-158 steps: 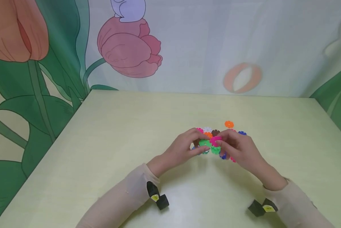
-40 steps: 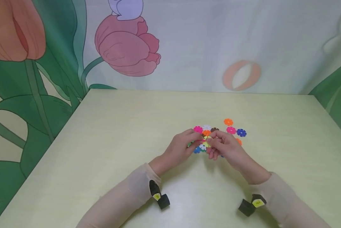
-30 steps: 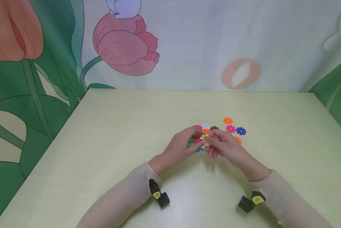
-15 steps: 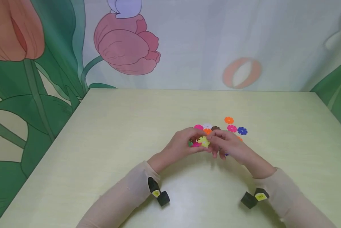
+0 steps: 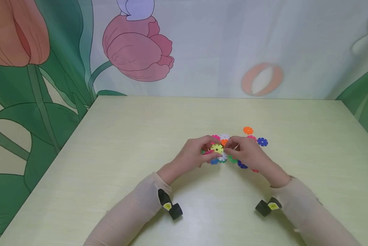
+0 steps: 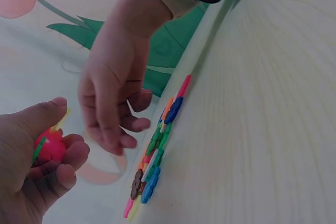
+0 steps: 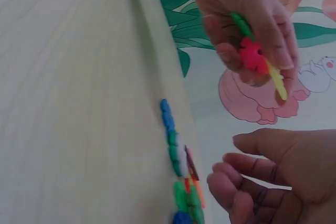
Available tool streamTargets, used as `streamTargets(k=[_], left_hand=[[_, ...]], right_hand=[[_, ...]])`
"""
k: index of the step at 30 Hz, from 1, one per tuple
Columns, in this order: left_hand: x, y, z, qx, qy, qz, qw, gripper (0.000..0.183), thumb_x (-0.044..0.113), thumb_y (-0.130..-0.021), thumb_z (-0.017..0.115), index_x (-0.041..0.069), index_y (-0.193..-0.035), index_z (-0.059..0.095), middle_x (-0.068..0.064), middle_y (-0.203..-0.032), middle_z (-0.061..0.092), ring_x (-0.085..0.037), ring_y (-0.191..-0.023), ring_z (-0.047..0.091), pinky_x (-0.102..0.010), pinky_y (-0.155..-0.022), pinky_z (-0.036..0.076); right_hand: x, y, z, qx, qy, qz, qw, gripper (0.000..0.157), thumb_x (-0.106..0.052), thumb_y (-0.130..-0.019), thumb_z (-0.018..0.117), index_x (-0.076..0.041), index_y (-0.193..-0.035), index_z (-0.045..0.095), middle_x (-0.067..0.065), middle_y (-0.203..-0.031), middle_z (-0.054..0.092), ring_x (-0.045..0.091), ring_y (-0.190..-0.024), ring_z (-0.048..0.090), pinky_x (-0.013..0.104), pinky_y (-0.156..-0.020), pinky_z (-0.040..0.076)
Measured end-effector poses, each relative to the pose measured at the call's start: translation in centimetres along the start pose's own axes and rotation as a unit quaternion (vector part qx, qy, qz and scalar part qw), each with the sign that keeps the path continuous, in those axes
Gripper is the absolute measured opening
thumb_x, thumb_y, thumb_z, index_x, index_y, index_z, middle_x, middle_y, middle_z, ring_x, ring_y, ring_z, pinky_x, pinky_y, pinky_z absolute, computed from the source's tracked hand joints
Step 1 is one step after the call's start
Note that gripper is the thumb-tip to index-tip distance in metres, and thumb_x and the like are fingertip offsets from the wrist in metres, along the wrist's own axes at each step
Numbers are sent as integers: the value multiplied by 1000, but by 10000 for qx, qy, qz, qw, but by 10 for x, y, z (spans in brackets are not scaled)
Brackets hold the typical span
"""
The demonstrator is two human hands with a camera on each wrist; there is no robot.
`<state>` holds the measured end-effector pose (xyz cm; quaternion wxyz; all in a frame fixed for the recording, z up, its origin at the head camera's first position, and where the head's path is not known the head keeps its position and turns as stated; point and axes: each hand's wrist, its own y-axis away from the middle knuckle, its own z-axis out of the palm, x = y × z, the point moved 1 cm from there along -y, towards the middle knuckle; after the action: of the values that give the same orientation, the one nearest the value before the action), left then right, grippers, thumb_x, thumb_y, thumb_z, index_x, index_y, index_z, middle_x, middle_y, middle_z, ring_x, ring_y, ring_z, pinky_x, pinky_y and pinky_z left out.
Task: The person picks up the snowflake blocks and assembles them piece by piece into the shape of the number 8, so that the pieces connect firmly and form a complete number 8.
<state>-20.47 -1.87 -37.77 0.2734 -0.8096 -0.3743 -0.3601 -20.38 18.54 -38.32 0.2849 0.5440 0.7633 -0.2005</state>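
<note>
My left hand (image 5: 191, 153) pinches a small chain of notched snowflake discs above the pile. In the right wrist view, a pink disc (image 7: 253, 55) sits between a green disc (image 7: 242, 26) and a yellow disc (image 7: 276, 81), joined at their slots. Seen from the head, the yellow disc (image 5: 216, 149) faces up beside the left fingertips. My right hand (image 5: 248, 152) hovers just right of the chain. Both wrist views show its fingers loosely bent, thumb apart, with nothing between them.
Loose snowflake discs lie on the pale table (image 5: 135, 136) under and around the hands. An orange disc (image 5: 248, 130) and a blue disc (image 5: 262, 141) lie behind the right hand. A printed curtain (image 5: 202, 48) hangs behind the table.
Earlier the right hand brought a pink disc to the green one in the left hand, then a yellow disc to the pink. The right fingers have since let go of the yellow disc.
</note>
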Motion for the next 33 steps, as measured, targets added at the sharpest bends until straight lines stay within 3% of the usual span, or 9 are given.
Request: streamTargets(k=[5, 11, 18, 24, 29, 33], left_hand=[[-1, -1, -2, -11, 140, -85, 9999, 40, 18, -82, 76, 13, -119, 60, -4, -81, 58, -24, -59, 58, -20, -42, 44], [0, -1, -3, -150, 94, 58, 9998, 42, 20, -79, 79, 15, -118, 64, -3, -91, 60, -16, -72, 57, -22, -40, 44], [1, -1, -4, -294, 152, -28, 9994, 39, 15, -82, 76, 11, -118, 65, -5, -102, 60, -16, -71, 57, -25, -41, 47], [1, -1, -7, -323, 188, -211, 9991, 44, 13, -81, 77, 12, -121, 62, -8, -101, 58, -19, -79, 58, -25, -43, 49], [-1, -2, -8, -354, 181, -376, 9985, 46, 11, -82, 76, 13, -124, 59, -9, -103, 57, -19, -81, 58, -25, -43, 48], [-3, -3, -9, -175, 107, -512, 9985, 45, 13, -84, 73, 10, -127, 57, -9, -102, 58, -20, -64, 59, -25, -43, 48]], right_hand=[[0, -3, 12, -81, 924, 205, 9955, 18, -23, -85, 72, -7, -94, 68, 4, -83, 67, 17, -75, 58, 26, -64, 50], [-2, -4, 20, -26, 1341, 362, 9903, 27, -25, -81, 77, -4, -95, 67, 6, -81, 63, 17, -71, 55, 27, -62, 50], [-1, -3, 21, -3, 1063, 298, 9939, 33, -26, -80, 78, -5, -97, 59, 6, -82, 59, 18, -72, 52, 26, -63, 47], [0, -1, 16, -180, 409, 257, 9987, 20, -16, -87, 71, -6, -99, 57, 5, -76, 60, 17, -66, 53, 25, -61, 47], [-1, 0, 10, 121, 127, 47, 9998, 12, -18, -88, 69, -8, -90, 62, 3, -65, 59, 14, -55, 52, 24, -53, 44], [-4, 2, 8, 391, 126, -47, 9991, 13, -20, -90, 68, -8, -89, 63, 2, -65, 59, 15, -55, 53, 23, -50, 42]])
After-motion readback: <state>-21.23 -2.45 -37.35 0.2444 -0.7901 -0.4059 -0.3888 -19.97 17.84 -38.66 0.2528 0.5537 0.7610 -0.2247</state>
